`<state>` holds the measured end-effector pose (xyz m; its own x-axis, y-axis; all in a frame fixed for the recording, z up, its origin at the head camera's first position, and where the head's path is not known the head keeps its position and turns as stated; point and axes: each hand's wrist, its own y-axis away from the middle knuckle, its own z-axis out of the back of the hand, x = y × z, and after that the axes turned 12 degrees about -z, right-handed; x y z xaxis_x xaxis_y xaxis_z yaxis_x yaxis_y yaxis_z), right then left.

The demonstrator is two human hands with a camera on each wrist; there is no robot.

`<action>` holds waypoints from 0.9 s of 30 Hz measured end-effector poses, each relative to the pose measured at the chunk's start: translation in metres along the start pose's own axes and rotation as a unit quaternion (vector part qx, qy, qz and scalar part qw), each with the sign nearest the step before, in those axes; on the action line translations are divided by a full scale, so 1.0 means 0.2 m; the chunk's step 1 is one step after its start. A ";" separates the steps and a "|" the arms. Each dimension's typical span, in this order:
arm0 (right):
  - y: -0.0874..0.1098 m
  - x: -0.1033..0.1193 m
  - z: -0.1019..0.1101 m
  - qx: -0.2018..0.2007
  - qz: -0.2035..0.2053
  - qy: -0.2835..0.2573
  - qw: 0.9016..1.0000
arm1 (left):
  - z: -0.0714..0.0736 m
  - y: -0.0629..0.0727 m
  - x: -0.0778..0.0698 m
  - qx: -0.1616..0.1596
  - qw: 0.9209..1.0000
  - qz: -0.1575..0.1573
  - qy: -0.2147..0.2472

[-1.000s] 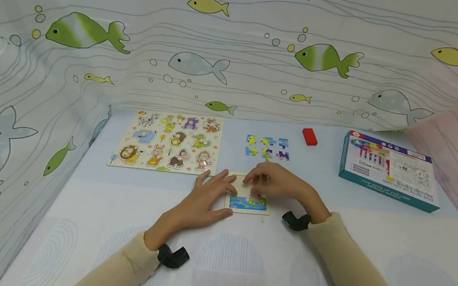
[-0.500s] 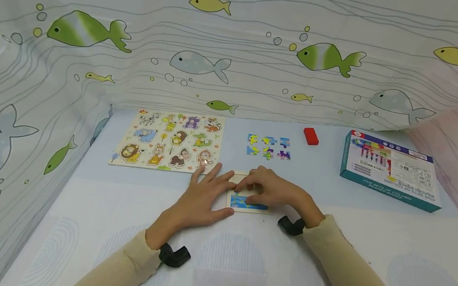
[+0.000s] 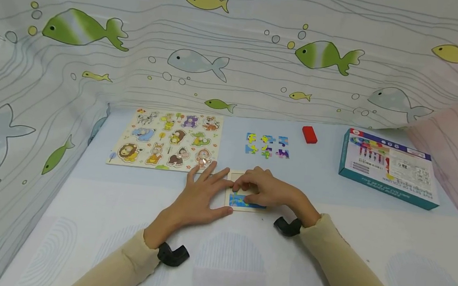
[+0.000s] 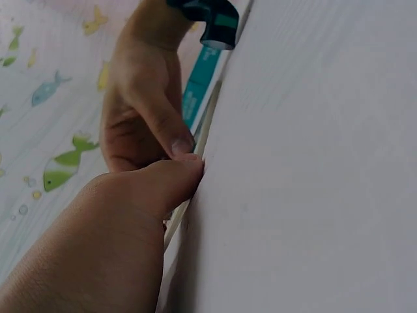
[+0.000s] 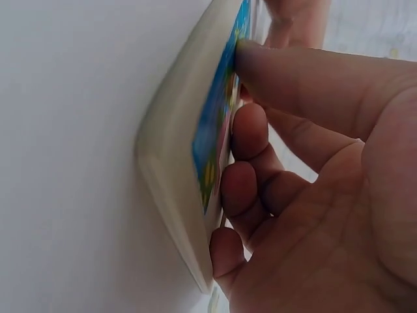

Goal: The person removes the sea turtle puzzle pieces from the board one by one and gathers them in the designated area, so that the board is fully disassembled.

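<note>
A small wooden jigsaw tray [image 3: 228,202] lies before me, its lower part filled with a blue picture [image 3: 235,201]. My left hand [image 3: 196,199] rests beside it with fingers spread; the thumb and a fingertip touch its left edge. My right hand [image 3: 267,188] is over the tray with bent fingers. In the right wrist view its thumb [image 5: 287,72] touches the blue picture, and the other fingers curl close to the tray's surface. The right index fingertip is hidden there, and I cannot tell whether a puzzle piece is pinched. Several loose puzzle pieces [image 3: 266,151] lie in two rows behind the tray.
An animal puzzle board [image 3: 163,151] lies at the back left, close to my left fingertips. A red block [image 3: 309,134] lies beyond the loose pieces. At the back right is a teal-edged box [image 3: 390,168]. A fish-patterned curtain [image 3: 255,81] rises behind the table.
My right hand has moved left and down over the tray, its thumb coming onto the blue picture. The left hand has stayed at the tray's edge, its fingers spreading slightly. Loose pieces are unmoved.
</note>
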<state>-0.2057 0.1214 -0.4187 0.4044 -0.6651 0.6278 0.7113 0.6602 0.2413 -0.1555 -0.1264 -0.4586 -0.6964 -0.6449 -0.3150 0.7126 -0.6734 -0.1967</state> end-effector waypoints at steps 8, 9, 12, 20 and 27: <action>-0.01 0.00 -0.01 0.004 -0.011 -0.007 1.000 | 0.00 0.00 0.00 -0.003 1.000 -0.003 0.000; -0.01 0.00 -0.01 0.003 -0.010 -0.008 1.000 | 0.00 0.00 0.00 -0.003 1.000 -0.003 0.000; -0.01 0.00 -0.01 0.000 -0.007 -0.009 1.000 | 0.00 0.00 0.00 -0.002 1.000 -0.002 0.002; -0.01 0.01 -0.01 0.000 -0.015 -0.007 1.000 | 0.02 0.00 -0.01 -0.001 1.000 0.000 0.016; -0.01 0.02 -0.01 0.003 -0.024 0.000 1.000 | 0.01 0.00 0.00 -0.004 1.000 -0.005 0.004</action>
<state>-0.2043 0.1166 -0.4193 0.3698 -0.6963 0.6151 0.7270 0.6291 0.2750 -0.1563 -0.1262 -0.4571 -0.7025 -0.6352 -0.3209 0.7066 -0.6766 -0.2073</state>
